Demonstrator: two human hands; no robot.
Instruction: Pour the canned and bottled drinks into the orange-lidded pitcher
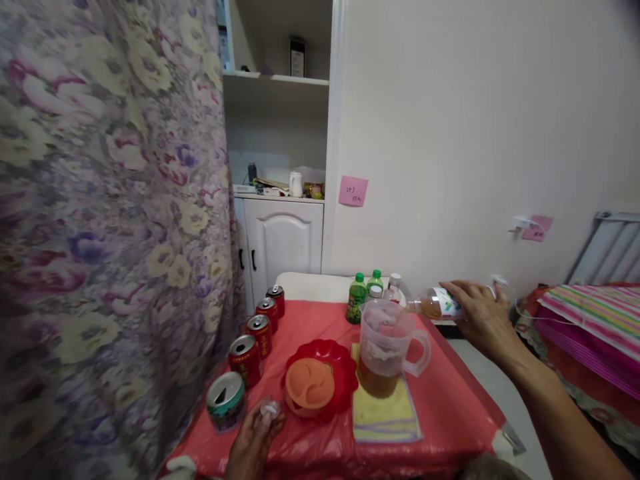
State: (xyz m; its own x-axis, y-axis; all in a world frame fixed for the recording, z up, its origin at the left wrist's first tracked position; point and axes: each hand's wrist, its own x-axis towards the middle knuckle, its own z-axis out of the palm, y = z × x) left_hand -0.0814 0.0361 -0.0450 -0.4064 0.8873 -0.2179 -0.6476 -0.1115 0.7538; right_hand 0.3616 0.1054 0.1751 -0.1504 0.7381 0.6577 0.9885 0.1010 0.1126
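My right hand [483,310] grips a plastic drink bottle [434,305] with a white label, tipped nearly level. Its mouth is at the rim of a clear plastic measuring jug [383,340], and amber liquid fills the jug's lower part. The jug stands upright on a folded yellow cloth [387,420]. Low at the front, my left hand [257,437] pinches a small white bottle cap [270,408]. Beside that hand are a green-and-silver can [226,401] and an orange divided dish [310,385], which rests on a red scalloped plate [345,373].
Several red cans [245,360] line the left edge of the red-covered table [310,320]. Behind the jug stand green-capped bottles [357,298] and white-capped ones [395,283]. A floral curtain [115,233] hangs close on the left; a bed [595,320] lies to the right.
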